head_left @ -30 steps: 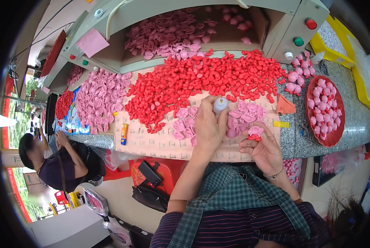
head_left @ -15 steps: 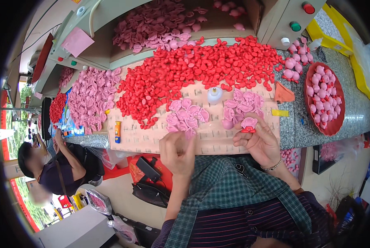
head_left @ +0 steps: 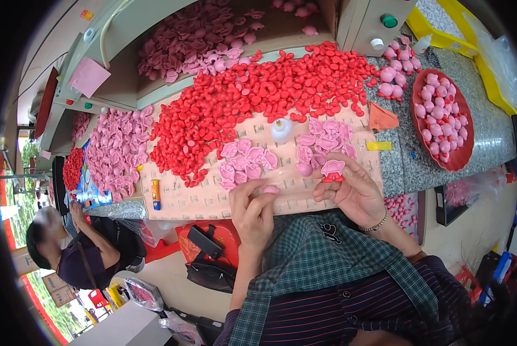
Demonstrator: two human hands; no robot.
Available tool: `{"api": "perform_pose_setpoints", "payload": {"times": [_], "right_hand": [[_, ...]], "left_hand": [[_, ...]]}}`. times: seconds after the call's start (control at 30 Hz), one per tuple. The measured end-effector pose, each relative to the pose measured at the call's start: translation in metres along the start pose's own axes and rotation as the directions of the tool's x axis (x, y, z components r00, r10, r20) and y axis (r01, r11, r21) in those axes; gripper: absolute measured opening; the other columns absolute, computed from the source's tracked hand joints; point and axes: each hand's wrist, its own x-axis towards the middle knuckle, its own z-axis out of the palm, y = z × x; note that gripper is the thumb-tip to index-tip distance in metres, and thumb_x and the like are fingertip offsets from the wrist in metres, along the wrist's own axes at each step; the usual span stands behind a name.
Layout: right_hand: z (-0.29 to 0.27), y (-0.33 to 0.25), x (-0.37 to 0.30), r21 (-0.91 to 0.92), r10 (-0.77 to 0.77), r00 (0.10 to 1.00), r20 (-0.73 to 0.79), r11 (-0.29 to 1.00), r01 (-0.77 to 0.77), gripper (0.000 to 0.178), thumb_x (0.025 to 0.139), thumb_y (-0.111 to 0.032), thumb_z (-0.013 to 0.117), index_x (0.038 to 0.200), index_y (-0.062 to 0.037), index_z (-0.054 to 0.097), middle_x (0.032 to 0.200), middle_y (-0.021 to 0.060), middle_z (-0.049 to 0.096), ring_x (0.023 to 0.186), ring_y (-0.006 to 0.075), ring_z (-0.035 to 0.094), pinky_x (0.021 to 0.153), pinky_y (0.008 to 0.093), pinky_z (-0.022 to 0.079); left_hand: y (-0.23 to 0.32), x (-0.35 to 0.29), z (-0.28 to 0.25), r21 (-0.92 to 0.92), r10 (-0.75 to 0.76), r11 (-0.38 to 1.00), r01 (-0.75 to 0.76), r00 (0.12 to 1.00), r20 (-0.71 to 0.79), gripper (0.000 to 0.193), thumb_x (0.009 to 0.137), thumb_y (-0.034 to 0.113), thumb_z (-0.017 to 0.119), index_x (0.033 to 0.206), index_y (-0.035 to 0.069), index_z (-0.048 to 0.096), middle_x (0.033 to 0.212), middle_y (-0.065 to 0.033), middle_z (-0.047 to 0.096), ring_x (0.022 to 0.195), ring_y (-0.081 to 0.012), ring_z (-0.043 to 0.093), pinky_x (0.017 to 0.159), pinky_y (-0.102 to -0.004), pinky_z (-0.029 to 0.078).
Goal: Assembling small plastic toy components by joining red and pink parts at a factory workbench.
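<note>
My left hand (head_left: 251,214) is closed, its thumb and fingertips pinching a small pink plastic piece (head_left: 270,189) just above the table's front edge. To the right, my right hand (head_left: 359,197) holds a toy part between thumb and fingers: a hollow pink shell (head_left: 332,168) joined to a red foot-like base (head_left: 332,178). Its hollow side faces up. Beyond my left hand lies a small group of pink shells (head_left: 253,160). Another cluster of pink shells (head_left: 328,135) sits just past my right hand. Between the clusters stands a small white bottle (head_left: 281,131) with a narrow tip.
A large heap of red parts (head_left: 270,83) spreads along the back, with pink shells (head_left: 118,141) piled left. A red bowl (head_left: 465,151) of pink and red pieces stands right, near a yellow bin (head_left: 495,95). A glue tube (head_left: 156,195) lies left; another person (head_left: 77,248) sits beyond.
My left hand has drawn back from the near pink shells and now shows a pink piece in its pinch. My right hand keeps hold of the pink-and-red part. The view has shifted slightly.
</note>
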Motion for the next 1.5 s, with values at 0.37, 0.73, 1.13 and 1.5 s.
{"api": "perform_pose_setpoints", "payload": {"times": [0.37, 0.73, 1.13, 1.5], "right_hand": [[0.001, 0.002, 0.001, 0.008, 0.047, 0.998, 0.052, 0.999, -0.047, 0.044, 0.102, -0.024, 0.047, 0.139, -0.0016, 0.041, 0.119, 0.0256, 0.061, 0.095, 0.0335, 0.068, 0.087, 0.0425, 0.054], [-0.005, 0.007, 0.001, 0.066, 0.129, 0.986, 0.109, 0.988, -0.137, 0.041, 0.103, -0.021, 0.045, 0.138, 0.0003, 0.041, 0.122, 0.0267, 0.059, 0.097, 0.0319, 0.068, 0.089, 0.0434, 0.054], [-0.003, 0.009, 0.0, 0.093, 0.22, 0.97, 0.104, 0.969, -0.23, 0.038, 0.104, -0.016, 0.042, 0.137, 0.001, 0.042, 0.12, 0.0277, 0.06, 0.099, 0.0346, 0.068, 0.088, 0.0464, 0.055], [0.005, 0.015, 0.002, 0.024, 0.288, 0.944, 0.164, 0.955, -0.295, 0.035, 0.103, -0.015, 0.044, 0.134, 0.0023, 0.046, 0.115, 0.0196, 0.063, 0.098, 0.0343, 0.069, 0.086, 0.0449, 0.057]], "left_hand": [[0.025, -0.02, -0.001, 0.28, -0.317, 0.902, 0.328, 0.945, -0.084, 0.032, 0.07, 0.009, 0.083, 0.093, 0.003, 0.061, 0.098, -0.0125, 0.06, 0.088, -0.0286, 0.059, 0.072, -0.0342, 0.049], [0.028, 0.005, -0.013, 0.076, -0.198, 0.979, 0.187, 0.962, 0.187, 0.04, 0.074, 0.005, 0.079, 0.111, 0.002, 0.065, 0.106, -0.0147, 0.06, 0.096, -0.0309, 0.058, 0.082, -0.0392, 0.048], [0.015, -0.006, -0.002, 0.208, -0.187, 0.967, 0.147, 0.964, 0.188, 0.033, 0.079, 0.002, 0.074, 0.11, 0.002, 0.065, 0.105, -0.0148, 0.06, 0.096, -0.0287, 0.06, 0.083, -0.0366, 0.05], [0.054, 0.035, -0.017, -0.097, -0.2, 0.967, 0.234, 0.94, 0.276, 0.029, 0.075, 0.0, 0.069, 0.104, 0.0, 0.066, 0.102, -0.0112, 0.063, 0.09, -0.0195, 0.059, 0.078, -0.0286, 0.046]]}}
